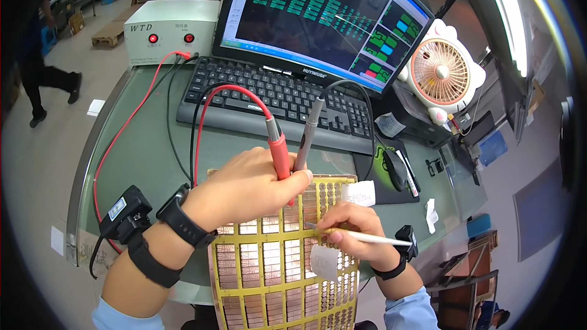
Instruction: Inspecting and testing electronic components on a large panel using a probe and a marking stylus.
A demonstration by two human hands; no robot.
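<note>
A large copper-coloured circuit board panel (264,261) with a yellow grid lies in front of me, overhanging the near table edge. Above its far part, my left hand (247,180) is closed round a red test probe (279,154) and a grey test probe (309,129), both tilted with cables on top. The red tip points down at the board; my fingers hide the grey one's tip. My right hand (353,232) pinches a slim white-handled tool (373,238), its thin tip at the board; its exact kind is unclear. A white paper slip (324,263) lies on the board beneath this hand.
Behind the board are a black keyboard (257,95), a monitor (318,9) showing green layouts, and a white box (165,33) with red buttons. Red and black cables cross the table. At right sit a mouse (395,170) and a fan (441,72). A person (46,61) walks at left.
</note>
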